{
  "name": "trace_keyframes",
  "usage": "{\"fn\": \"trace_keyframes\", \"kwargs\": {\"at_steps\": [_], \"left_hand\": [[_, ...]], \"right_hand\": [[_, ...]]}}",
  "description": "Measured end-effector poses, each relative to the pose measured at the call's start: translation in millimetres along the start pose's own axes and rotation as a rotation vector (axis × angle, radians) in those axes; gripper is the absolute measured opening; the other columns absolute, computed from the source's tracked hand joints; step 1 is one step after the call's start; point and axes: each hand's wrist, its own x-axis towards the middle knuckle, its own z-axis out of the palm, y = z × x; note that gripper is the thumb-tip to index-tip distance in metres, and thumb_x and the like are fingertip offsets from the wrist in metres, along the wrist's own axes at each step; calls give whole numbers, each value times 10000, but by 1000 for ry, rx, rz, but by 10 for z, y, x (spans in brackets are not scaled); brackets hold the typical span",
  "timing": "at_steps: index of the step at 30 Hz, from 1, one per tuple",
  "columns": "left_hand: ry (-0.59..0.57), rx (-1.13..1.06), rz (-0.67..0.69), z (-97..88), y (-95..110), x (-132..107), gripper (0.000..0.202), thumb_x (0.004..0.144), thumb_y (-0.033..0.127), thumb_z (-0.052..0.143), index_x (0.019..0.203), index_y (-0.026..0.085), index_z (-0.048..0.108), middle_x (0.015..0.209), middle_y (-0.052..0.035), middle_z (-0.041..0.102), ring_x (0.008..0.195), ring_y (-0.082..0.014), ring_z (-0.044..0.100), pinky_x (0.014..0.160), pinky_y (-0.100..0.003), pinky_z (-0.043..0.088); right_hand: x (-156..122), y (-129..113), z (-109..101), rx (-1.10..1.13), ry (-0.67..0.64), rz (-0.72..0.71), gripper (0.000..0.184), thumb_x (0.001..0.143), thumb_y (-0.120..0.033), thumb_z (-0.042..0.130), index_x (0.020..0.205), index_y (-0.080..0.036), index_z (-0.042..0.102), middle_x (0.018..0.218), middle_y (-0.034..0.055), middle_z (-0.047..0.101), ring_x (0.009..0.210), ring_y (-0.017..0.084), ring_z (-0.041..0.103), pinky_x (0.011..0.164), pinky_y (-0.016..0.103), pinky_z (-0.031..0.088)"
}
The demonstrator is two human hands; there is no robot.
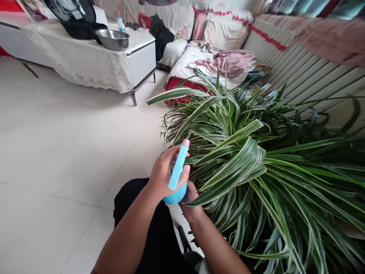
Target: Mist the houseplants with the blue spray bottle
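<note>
A blue spray bottle (174, 198) with a light-blue head and a pink nozzle is in front of me, its nozzle pointing towards the leaves. My left hand (165, 169) is closed round its neck and trigger, with the thumb on the right side. Lower down, my right hand (191, 198) is against the bottle's round body, its fingers largely hidden behind the bottle and a leaf. A big spider plant (228, 152) with green-and-white striped leaves spreads just beyond and to the right of both hands. Wet drops shine on some leaves.
Pale floor tiles (71, 152) stretch to the left. A white cabinet (142, 64) under a lace cloth bears a metal bowl (114, 40) and a black case (80, 28). Behind the plant is a sofa with a pink cloth (230, 62). A ribbed white panel (308, 61) stands right.
</note>
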Motion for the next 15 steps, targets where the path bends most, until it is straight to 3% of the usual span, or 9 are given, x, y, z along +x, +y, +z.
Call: {"fn": "trace_keyframes", "kwargs": {"at_steps": [3, 7, 10, 15], "left_hand": [[95, 73, 19, -9, 47, -62, 181, 763, 269, 563, 934, 225, 601, 847, -33, 692, 809, -198, 663, 725, -309, 538], [103, 104, -31, 39, 55, -82, 78, 775, 293, 543, 776, 224, 580, 717, -10, 667, 651, -163, 631, 604, -279, 506], [118, 135, -106, 99, 56, -86, 137, 796, 306, 525, 869, 210, 589, 819, -48, 692, 778, -204, 659, 704, -327, 528], [108, 89, -199, 174, 74, -152, 312, 841, 252, 473, 1146, 209, 526, 1111, -94, 656, 1061, -236, 618, 901, -385, 500]], "right_hand": [[-108, -11, -40, -160, 16, -80, 299, 785, -489, 602, 786, -200, 675, 752, 24, 696, 743, 222, 658, 653, 334, 536], [-195, -2, -67, -269, 32, -144, 320, 904, -425, 553, 1120, -195, 610, 1130, 62, 637, 981, 217, 629, 824, 391, 535], [-227, 16, -84, -299, 41, -153, 309, 912, -352, 571, 1178, -196, 572, 1215, 70, 584, 1031, 215, 603, 855, 403, 529], [-236, 39, -87, -325, 33, -183, 324, 911, -356, 571, 1185, -183, 568, 1213, 71, 584, 1030, 221, 605, 856, 412, 530]]}}
